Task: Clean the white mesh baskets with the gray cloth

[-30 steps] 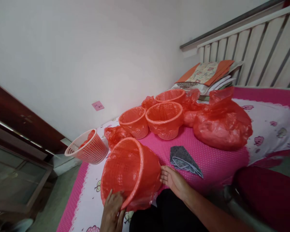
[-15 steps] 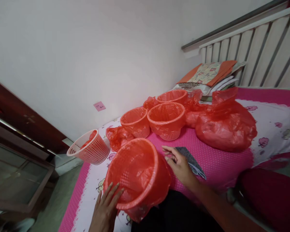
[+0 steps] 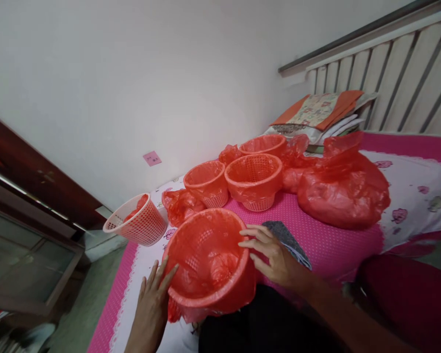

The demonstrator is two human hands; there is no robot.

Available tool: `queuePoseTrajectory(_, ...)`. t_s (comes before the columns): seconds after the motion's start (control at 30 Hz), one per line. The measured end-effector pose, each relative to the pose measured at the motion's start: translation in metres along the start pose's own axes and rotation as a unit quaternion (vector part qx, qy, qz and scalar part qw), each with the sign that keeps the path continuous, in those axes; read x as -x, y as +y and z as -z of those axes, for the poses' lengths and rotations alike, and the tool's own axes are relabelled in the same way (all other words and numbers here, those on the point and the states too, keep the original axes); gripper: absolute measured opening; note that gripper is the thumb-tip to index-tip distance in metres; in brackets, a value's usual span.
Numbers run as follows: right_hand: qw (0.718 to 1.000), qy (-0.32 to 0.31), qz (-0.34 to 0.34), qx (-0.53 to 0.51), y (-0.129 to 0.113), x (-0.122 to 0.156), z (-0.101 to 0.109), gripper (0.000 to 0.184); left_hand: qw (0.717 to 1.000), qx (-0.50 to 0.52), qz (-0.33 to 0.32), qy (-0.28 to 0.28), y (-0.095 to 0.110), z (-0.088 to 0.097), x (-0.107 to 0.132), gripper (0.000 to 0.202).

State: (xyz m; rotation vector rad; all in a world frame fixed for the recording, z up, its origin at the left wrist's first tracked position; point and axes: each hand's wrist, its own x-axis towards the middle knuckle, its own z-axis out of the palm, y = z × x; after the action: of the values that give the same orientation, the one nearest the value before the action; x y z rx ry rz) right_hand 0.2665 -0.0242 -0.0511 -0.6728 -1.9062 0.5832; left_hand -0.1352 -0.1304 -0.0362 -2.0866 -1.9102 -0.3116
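Nearest, above dark clothing [image 3: 242, 328]: left hand [image 3: 150, 299], fingers spread and unclenched, tips against the left side of a basket rim [image 3: 206, 298]. Opposite, right hand [image 3: 274, 255], fingers bent over the right side of the same rim, thumb low by the outer wall; firmness of hold impossible to tell. Between both palms, tilted with mouth toward the wearer: the basket, lined in red plastic film [image 3: 191, 269], with a crumpled red wad [image 3: 222, 268] inside. Just beyond the right hand, partly hidden by it, a folded grey cloth [image 3: 286, 240] on pink dotted bedding [image 3: 338, 250]. Farther left, tipped over, a pale pink basket [image 3: 149, 228] with red plastic inside. Next, a bunched red bag [image 3: 182, 207], then three lined baskets [image 3: 257, 193] close together, beside a bulging red bag [image 3: 347, 196]. Behind, stacked pillows [image 3: 318, 110]. Farthest, on the white wall [image 3: 169, 88], a pink card [image 3: 152, 158] with dark marks, too small to read.
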Motion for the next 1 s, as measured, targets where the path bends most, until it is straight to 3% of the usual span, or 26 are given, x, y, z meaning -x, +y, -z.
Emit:
queuePoseTrajectory(0.1, 1.0, -0.028, 0.008, 0.006, 0.004, 0.003, -0.004, 0.044, 0.999, 0.005, 0.014, 0.04, 0.017, 0.015, 0.002, 0.072)
queuePoseTrajectory(0.2, 0.999, -0.031, 0.029, 0.017, 0.007, 0.003, -0.014, 0.045, 0.993, 0.04, -0.024, 0.109, 0.061, 0.034, 0.012, 0.079)
queuePoseTrajectory(0.23, 0.998, -0.033, 0.04, 0.019, 0.006, 0.001, -0.017, 0.046, 0.994, 0.055, -0.047, 0.079, 0.079, 0.039, 0.014, 0.08)
queuePoseTrajectory(0.33, 0.997, -0.044, 0.068, 0.013, -0.002, -0.01, -0.028, 0.046, 0.989, 0.065, -0.104, 0.083, 0.13, 0.044, 0.009, 0.072)
queuePoseTrajectory(0.37, 0.996, -0.049, 0.074, 0.008, -0.006, -0.014, -0.031, 0.045, 0.989, 0.058, -0.106, 0.088, 0.143, 0.042, 0.002, 0.064)
queuePoseTrajectory(0.43, 0.995, -0.047, 0.083, -0.009, -0.014, -0.022, -0.036, 0.046, 0.997, 0.035, -0.058, 0.021, 0.158, 0.038, -0.014, 0.044)
queuePoseTrajectory(0.53, 0.997, 0.029, 0.046, -0.047, -0.017, -0.026, -0.041, 0.048, 0.994, -0.017, 0.031, -0.108, 0.16, 0.041, -0.038, 0.027)
queuePoseTrajectory(0.6, 0.987, 0.126, -0.052, -0.087, -0.013, -0.02, -0.045, 0.037, 0.986, -0.04, 0.06, -0.148, 0.153, 0.047, -0.046, 0.027)
queuePoseTrajectory(0.67, 0.958, 0.168, -0.183, -0.143, -0.007, -0.009, -0.053, 0.014, 0.985, -0.032, 0.064, -0.154, 0.146, 0.051, -0.048, 0.026)
queuePoseTrajectory(0.77, 0.918, 0.073, -0.317, -0.226, -0.007, 0.01, -0.076, 0.028, 0.99, 0.015, 0.048, -0.133, 0.137, 0.051, -0.045, 0.027)
queuePoseTrajectory(0.87, 0.903, -0.007, -0.332, -0.273, -0.014, 0.024, -0.107, 0.024, 0.992, 0.036, 0.04, -0.114, 0.135, 0.046, -0.041, 0.028)
queuePoseTrajectory(1.0, 0.862, -0.031, -0.411, -0.295, -0.004, 0.035, -0.13, 0.018, 0.992, 0.033, 0.059, -0.109, 0.131, 0.041, -0.037, 0.026)
